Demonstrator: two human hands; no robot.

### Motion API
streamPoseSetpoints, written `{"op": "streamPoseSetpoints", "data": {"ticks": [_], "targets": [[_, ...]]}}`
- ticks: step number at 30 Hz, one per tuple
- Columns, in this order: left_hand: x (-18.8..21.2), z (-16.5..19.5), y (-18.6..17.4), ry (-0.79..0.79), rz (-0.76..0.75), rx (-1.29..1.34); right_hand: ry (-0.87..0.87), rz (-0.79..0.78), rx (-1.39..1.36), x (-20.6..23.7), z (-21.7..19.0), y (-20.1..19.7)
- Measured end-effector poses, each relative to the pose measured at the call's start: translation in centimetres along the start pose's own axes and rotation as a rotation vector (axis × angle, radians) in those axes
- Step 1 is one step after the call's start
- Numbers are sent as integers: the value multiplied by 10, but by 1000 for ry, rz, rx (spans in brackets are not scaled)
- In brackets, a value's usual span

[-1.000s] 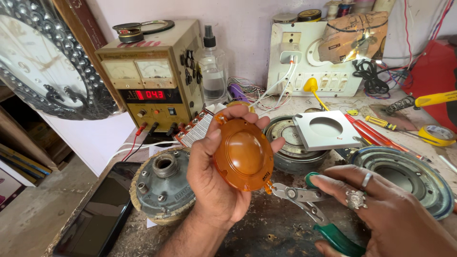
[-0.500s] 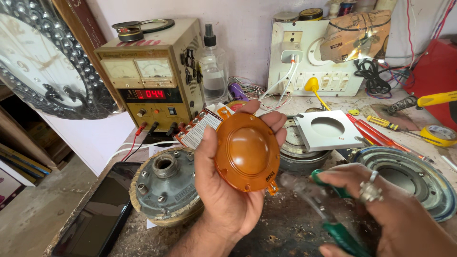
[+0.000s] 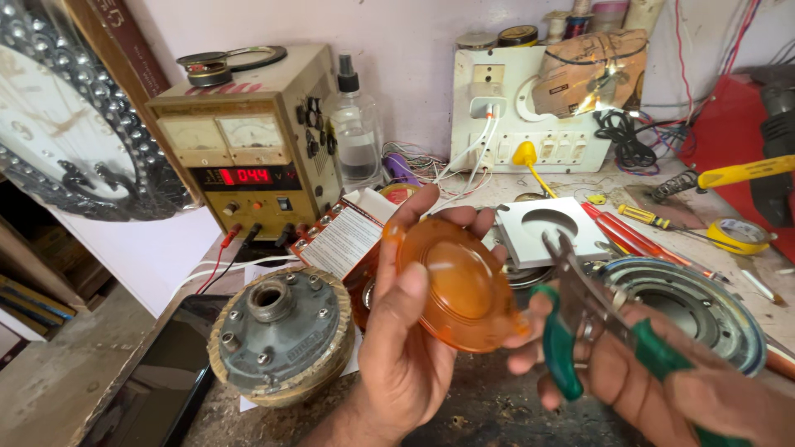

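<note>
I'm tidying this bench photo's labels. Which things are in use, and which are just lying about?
In use: left hand, orange dome disc, right hand, green-handled pliers.
Lying about: power supply, grey round housing, spray bottle, yellow tape.

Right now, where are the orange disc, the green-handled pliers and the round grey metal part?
orange disc (image 3: 455, 285), head view, on its domed centre.
green-handled pliers (image 3: 560, 356), head view, on the near green handle.
round grey metal part (image 3: 277, 335), head view, on its flat top face.
</note>
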State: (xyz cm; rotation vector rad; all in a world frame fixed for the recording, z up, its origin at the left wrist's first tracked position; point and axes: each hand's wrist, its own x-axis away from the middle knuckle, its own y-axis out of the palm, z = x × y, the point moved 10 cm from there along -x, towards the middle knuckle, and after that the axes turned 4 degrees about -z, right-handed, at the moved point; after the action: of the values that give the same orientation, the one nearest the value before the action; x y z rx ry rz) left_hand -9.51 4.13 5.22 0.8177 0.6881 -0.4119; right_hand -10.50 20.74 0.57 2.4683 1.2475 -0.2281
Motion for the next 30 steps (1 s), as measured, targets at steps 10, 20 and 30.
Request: {"op": "streamPoseSetpoints", "data": {"ticks": [10,20,30], "targets": [[3,-17,28,-270,-154,-58,-207,350,67,34,-19,-57],[2,-29,1,-285,-4,-197,-233,261,171,20,-28,-50],[-2,-20,-6,-245,64,-193,-244,142,146,12,-34,-13]]}}
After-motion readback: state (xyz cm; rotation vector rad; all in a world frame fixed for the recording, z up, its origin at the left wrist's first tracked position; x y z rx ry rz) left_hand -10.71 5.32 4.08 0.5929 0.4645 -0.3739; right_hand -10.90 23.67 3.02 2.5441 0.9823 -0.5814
